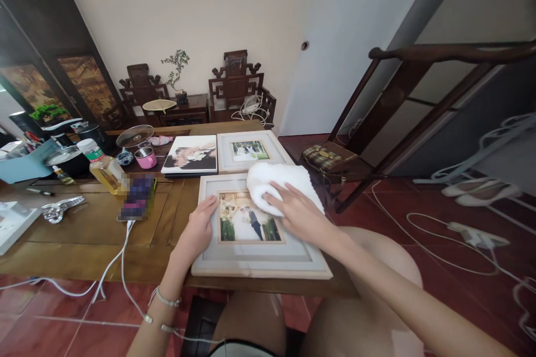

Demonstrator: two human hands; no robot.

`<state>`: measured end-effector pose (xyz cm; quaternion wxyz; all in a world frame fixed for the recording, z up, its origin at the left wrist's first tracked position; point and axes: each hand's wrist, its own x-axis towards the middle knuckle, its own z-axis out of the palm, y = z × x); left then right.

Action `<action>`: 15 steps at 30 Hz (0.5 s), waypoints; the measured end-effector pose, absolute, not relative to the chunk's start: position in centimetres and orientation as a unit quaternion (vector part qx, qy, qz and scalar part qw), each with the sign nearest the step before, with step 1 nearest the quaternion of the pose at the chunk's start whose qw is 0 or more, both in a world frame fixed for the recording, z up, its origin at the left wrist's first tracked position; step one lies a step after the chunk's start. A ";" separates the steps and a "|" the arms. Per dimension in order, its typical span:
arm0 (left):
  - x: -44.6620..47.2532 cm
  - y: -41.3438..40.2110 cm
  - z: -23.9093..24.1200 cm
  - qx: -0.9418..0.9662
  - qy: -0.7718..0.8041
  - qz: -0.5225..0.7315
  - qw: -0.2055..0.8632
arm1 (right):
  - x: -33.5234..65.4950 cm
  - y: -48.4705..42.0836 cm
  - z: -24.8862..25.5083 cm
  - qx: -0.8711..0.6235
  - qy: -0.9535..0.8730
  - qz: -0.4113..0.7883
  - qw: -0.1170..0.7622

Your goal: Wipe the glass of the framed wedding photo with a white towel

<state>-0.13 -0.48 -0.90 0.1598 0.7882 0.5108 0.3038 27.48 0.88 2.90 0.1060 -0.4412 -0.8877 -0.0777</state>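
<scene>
A pale framed photo (259, 259) lies flat at the near edge of the wooden table (84, 234). My left hand (197, 228) rests flat on the frame's left side, fingers stretched out. My right hand (299, 213) presses a white towel (276, 178) onto the upper right of the picture, fingers lying over the cloth. Behind it lie a second framed photo (250, 150) and an unframed photo print (191, 154).
On the table's left stand an oil bottle (104, 167), a pink cup (145, 157), a phone (136, 198) on a white cable, a small fan (134, 135) and clutter. Carved chairs (240, 86) line the far wall. A wooden chair (335, 159) is to the right; cables and a power strip (477, 234) lie on the red floor.
</scene>
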 end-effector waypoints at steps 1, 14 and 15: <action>-0.1 -0.5 -0.8 0.788 0.512 0.303 0.160 | 27.3 2.0 2.9 -0.449 -0.883 -0.083 0.107; 0.3 -0.4 -0.5 0.782 0.531 0.291 0.148 | 27.7 -8.3 5.4 -0.396 -0.918 0.024 -0.008; 0.4 -0.4 -0.5 0.782 0.532 0.289 0.148 | 27.7 -9.4 5.8 -0.391 -0.920 0.035 -0.010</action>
